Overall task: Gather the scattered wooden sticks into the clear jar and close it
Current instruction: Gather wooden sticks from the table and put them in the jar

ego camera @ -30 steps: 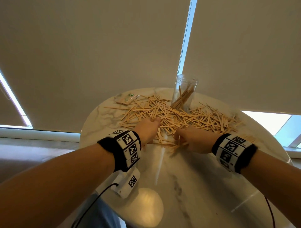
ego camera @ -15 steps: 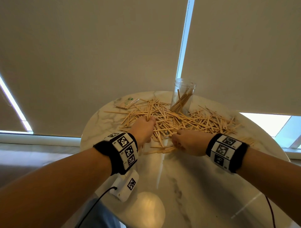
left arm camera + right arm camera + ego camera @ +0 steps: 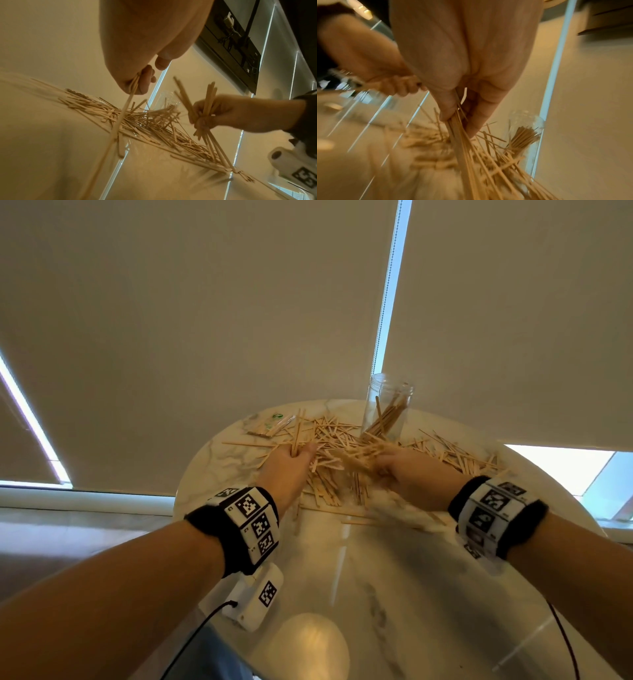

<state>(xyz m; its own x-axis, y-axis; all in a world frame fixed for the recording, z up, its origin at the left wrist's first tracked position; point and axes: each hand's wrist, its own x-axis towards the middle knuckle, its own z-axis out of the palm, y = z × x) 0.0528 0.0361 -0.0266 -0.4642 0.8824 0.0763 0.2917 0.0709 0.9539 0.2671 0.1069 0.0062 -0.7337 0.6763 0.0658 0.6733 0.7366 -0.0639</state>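
Note:
Many thin wooden sticks [image 3: 346, 446] lie scattered across the far half of a round marble table [image 3: 411, 594]. A clear jar [image 3: 386, 407] stands upright behind the pile, lidless, with several sticks leaning inside; the right wrist view shows the jar [image 3: 524, 129] too. My left hand [image 3: 291, 463] pinches a few sticks [image 3: 126, 108] between thumb and fingers, just above the pile's left side. My right hand [image 3: 400, 470] grips a bundle of sticks [image 3: 465, 146] lifted off the table. In the left wrist view the right hand [image 3: 221, 112] holds its bundle fanned out. No lid is visible.
A small clear packet [image 3: 270, 424] with a green mark lies at the far left of the table. Closed roller blinds [image 3: 205, 320] hang right behind the table. The near half of the tabletop shows bare marble with glare.
Both hands have closed on sticks and risen off the pile. The right hand's bundle has lifted and swung, leaving motion blur. The jar has not moved.

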